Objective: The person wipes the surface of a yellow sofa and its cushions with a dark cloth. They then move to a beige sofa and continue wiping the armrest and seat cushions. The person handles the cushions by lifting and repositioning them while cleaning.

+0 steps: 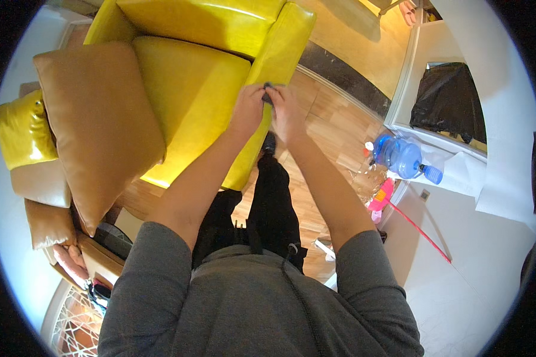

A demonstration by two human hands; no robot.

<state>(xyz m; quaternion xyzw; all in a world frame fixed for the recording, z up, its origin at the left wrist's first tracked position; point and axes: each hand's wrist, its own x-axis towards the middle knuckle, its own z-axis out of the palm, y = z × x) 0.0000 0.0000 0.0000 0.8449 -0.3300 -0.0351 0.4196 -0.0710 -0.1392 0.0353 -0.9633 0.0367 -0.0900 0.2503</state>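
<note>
Both arms reach forward, and my hands meet over the right armrest of a yellow leather armchair (190,89). Between them is a small dark object (268,94); its kind is too small and blurred to make out. My left hand (248,108) is closed, its fingertips at the object's left side. From the other side my right hand (287,112) pinches it with bent fingers. Large brown cushions (98,119) lean on the chair's left side, with a small yellow cushion (24,130) beyond them.
On the wooden floor to the right lies a big blue water bottle (402,156). Near it are a pink broom (414,220) with a long handle and scattered scraps. A black plastic bag (449,101) hangs farther back. A dark threshold strip (345,74) crosses the floor behind the chair.
</note>
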